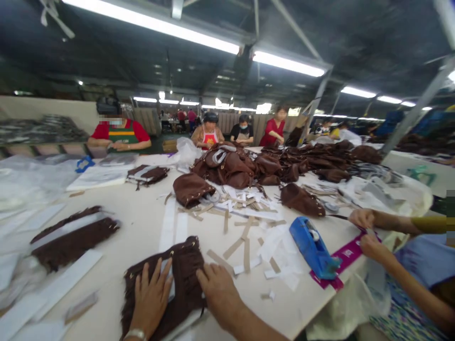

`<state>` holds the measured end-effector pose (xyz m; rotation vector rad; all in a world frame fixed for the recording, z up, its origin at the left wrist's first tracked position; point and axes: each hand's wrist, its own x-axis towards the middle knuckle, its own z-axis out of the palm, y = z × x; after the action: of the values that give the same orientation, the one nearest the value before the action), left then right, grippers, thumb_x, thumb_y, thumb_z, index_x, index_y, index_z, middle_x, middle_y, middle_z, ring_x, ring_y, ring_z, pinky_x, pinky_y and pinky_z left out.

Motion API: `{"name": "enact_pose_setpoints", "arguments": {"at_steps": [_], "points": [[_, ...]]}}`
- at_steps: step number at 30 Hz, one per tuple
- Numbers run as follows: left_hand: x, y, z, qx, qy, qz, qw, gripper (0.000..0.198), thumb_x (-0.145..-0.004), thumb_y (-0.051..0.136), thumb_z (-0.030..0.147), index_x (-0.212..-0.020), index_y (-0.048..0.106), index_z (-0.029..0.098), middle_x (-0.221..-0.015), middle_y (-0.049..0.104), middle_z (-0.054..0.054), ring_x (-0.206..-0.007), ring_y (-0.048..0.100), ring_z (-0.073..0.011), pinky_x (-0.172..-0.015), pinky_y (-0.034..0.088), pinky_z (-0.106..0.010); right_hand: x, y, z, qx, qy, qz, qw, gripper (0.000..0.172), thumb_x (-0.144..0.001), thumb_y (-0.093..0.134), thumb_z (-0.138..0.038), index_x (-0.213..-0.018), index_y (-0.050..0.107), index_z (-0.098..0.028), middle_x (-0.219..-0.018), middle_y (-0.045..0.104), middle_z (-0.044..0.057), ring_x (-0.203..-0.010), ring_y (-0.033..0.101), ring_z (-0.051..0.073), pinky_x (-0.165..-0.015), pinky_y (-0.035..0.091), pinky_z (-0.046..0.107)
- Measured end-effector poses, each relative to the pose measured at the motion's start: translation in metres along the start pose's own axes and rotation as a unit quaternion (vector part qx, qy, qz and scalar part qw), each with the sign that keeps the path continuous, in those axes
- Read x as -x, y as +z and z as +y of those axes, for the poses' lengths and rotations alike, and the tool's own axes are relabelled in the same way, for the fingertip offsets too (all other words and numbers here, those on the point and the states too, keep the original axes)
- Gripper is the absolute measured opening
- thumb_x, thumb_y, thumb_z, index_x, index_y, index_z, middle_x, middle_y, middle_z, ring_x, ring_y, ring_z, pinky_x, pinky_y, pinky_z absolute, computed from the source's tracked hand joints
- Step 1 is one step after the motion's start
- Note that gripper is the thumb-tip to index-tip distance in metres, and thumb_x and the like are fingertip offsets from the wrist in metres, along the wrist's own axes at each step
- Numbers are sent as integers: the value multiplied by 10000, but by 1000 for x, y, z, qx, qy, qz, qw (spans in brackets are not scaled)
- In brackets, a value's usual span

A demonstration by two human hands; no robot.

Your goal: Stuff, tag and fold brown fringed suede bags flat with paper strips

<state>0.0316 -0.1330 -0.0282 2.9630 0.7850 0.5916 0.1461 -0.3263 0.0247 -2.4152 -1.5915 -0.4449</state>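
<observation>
On the white table (284, 303), left of the blue tape dispenser (306, 239), lies the dark brown bag (188, 270); my left hand (151, 296) rests flat on it, fingers spread and gripping nothing, partly over a pale strip (172, 292). My right hand (220, 289) bends its fingers at the bag's edge facing the dispenser; I cannot tell whether they pinch it. Between bag and dispenser lie scattered tan strips (247, 255). Beyond the dispenser sits a brown pouch (298, 200), and farther behind, a brown pile (241, 166). Right of the dispenser, a co-worker's hands (362, 219) are at a purple band (350, 253)
</observation>
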Motion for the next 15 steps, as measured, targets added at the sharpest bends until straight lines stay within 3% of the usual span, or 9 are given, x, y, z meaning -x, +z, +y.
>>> {"name": "enact_pose_setpoints", "arguments": {"at_steps": [2,4,6,8,11,15], "points": [[0,-21,9,21,-9,-14,1000,488,-950,305,319,-1423,407,259,-1485,412,-59,-1417,191,-396,-1095,212,-626,-7,-10,-11,-62,-42,-2,997,438,-881,535,-123,-1316,503,-160,-1294,569,151,-1165,529,237,-950,472,377],[-4,-32,13,30,-12,-38,999,489,-953,332,337,-1432,392,261,-1494,397,-71,-1417,187,-398,-1101,204,-622,-11,-3,-15,-113,-96,-40,988,427,-882,511,-94,-1303,535,-162,-1328,551,150,-1212,502,237,-1000,445,388],[-7,-32,11,23,-29,-59,998,500,-960,334,382,-1456,326,316,-1537,323,-25,-1437,144,-366,-1127,181,-589,-11,5,-16,-150,-113,-73,979,427,-877,498,-69,-1288,558,-168,-1368,519,154,-1244,484,258,-1026,424,438],[-5,-28,8,23,-41,-67,997,510,-964,328,397,-1468,290,328,-1546,304,-20,-1445,122,-350,-1137,161,-582,-7,-5,-16,-190,-87,-73,975,360,-891,489,-86,-1225,602,-160,-1325,556,156,-1213,517,267,-1012,439,460],[-1,-25,7,35,-46,-61,996,510,-967,315,407,-1470,285,328,-1545,305,-21,-1449,94,-350,-1139,142,-589,8,-68,-23,-284,-20,-34,958,207,-947,480,-212,-1046,657,-171,-1092,677,105,-1048,621,206,-913,520,373],[1,-24,6,53,-47,-53,996,508,-962,322,421,-1461,311,327,-1539,317,-19,-1450,81,-349,-1143,125,-588,50,-161,-41,-307,-80,-46,947,300,-977,415,-446,-965,672,-293,-835,699,17,-799,676,135,-626,570,236]]}}
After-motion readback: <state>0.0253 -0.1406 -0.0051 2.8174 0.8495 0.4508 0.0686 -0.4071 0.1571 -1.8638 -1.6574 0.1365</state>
